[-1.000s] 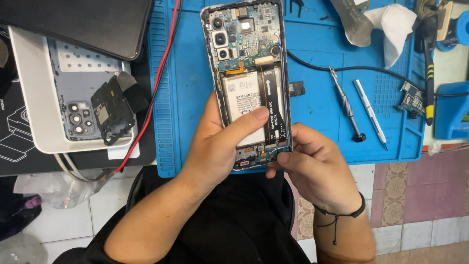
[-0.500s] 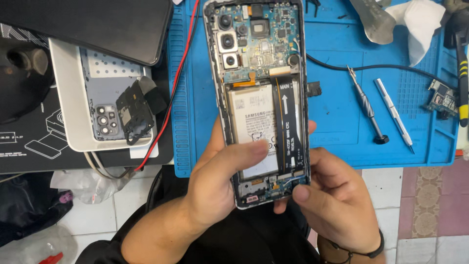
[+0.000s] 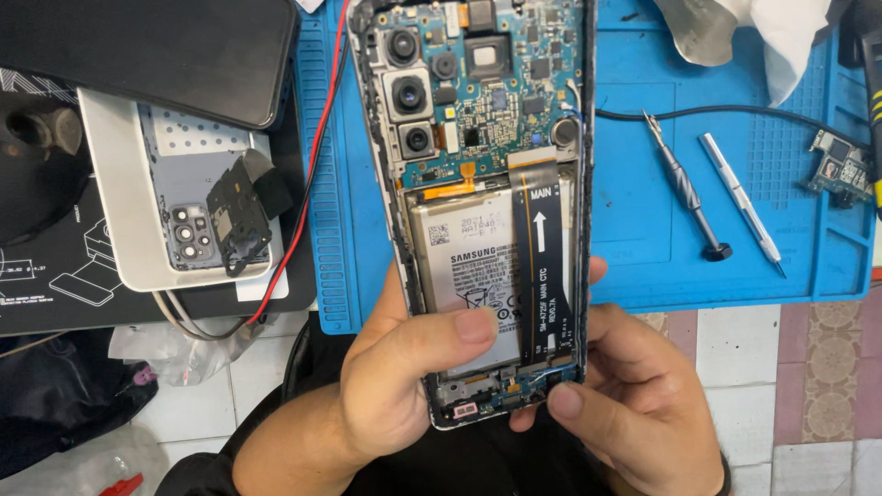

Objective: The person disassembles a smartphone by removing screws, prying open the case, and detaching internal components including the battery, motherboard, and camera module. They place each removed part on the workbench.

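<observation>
opened phone held up close

both hands cradle the phone [image 3: 478,211], back cover off, raised above the blue mat [image 3: 643,248], likely for a closer look at its insides. the left hand [image 3: 404,386] grips its lower left edge, thumb flat on the battery [image 3: 464,266]. the right hand [image 3: 634,395] cups the lower right corner, thumb at the bottom board. two screwdrivers [image 3: 712,197] lie on the mat.
</observation>
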